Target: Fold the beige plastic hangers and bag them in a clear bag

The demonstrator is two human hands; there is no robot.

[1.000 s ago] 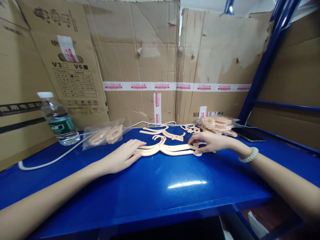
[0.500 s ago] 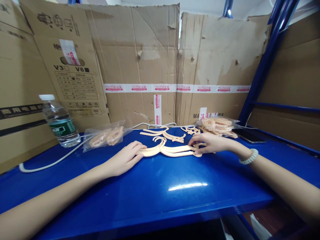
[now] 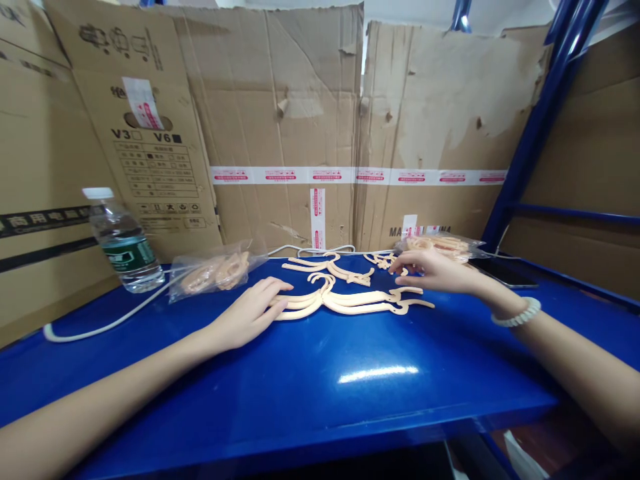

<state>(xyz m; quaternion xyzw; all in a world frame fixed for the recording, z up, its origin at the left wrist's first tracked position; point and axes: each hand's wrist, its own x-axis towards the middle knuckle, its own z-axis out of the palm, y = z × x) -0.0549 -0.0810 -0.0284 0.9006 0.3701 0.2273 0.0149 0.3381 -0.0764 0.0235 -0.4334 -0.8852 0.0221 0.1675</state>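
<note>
Two cream-coloured clothes hangers (image 3: pixel 355 304) lie side by side on the blue tabletop (image 3: pixel 280 393), hooks pointing away from me. My left hand (image 3: pixel 250 313) holds their left ends between thumb and fingers, hiding the tips. Over the tabletop, just behind their right ends, my right hand (image 3: pixel 430 270) is apart from them, fingers and thumb spread with nothing visible in them. Its fingertips are close to a small pile of cream pieces (image 3: pixel 379 260), partly hidden by the hand. Another cream hanger (image 3: pixel 345 271) lies farther back.
A clear bag of cream parts (image 3: pixel 220 272) lies at left beside a water bottle (image 3: pixel 125 247) and a white cable (image 3: pixel 100 335). Another bag of parts (image 3: pixel 445 247) and a dark phone (image 3: pixel 505 275) are at right. Cardboard sheets (image 3: pixel 280 133) stand along the back.
My right hand has let go of the hangers' right ends and moved up and back toward the small pieces. My left hand has stayed at the left ends.
</note>
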